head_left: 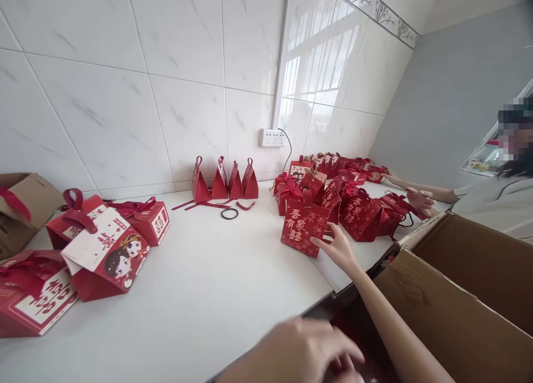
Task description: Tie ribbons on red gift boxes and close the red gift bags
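My right hand [338,248] pinches the right edge of a red gift box [300,225] with gold-white lettering, its finger on the front face. The box stands slightly tilted at the front of a cluster of similar boxes. Low in the view, over the table's front edge, my left hand [302,352] is smeared by motion with its fingers partly curled; whether it holds anything is unclear. Just behind the held box are a box with a red ribbon bow [287,191] and more red boxes [361,213].
Several triangular boxes [220,180] line the wall, near a black ring [229,213] and loose ribbon strips. More gift boxes [104,250] sit left, beside a brown carton [31,205]. A large cardboard box [433,294] stands right. A co-worker's hand [420,202] reaches among the far boxes.
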`<move>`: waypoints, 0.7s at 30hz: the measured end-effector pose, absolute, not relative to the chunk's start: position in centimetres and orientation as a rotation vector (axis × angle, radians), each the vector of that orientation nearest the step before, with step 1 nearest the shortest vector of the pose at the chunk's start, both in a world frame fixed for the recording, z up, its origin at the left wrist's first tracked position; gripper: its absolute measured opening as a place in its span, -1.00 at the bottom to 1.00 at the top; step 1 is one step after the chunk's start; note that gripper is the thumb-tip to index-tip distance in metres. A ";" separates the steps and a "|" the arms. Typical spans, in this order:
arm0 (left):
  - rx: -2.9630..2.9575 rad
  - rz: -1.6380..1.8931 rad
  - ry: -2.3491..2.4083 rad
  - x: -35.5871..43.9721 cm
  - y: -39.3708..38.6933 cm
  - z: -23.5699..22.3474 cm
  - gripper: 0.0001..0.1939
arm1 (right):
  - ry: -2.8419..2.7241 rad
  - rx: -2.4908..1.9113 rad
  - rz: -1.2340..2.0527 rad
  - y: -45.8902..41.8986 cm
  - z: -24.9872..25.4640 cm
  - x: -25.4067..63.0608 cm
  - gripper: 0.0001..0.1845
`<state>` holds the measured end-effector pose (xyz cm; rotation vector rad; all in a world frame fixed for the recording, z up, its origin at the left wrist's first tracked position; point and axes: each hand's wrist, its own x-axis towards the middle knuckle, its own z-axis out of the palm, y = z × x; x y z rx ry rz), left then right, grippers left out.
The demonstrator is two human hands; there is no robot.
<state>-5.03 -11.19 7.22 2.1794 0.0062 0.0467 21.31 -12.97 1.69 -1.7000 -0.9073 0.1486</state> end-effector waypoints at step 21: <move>1.570 1.266 0.893 -6.7 9.5 8.0 -0.70 | -1.492 -1.276 0.968 1.2 4.4 10.2 -0.52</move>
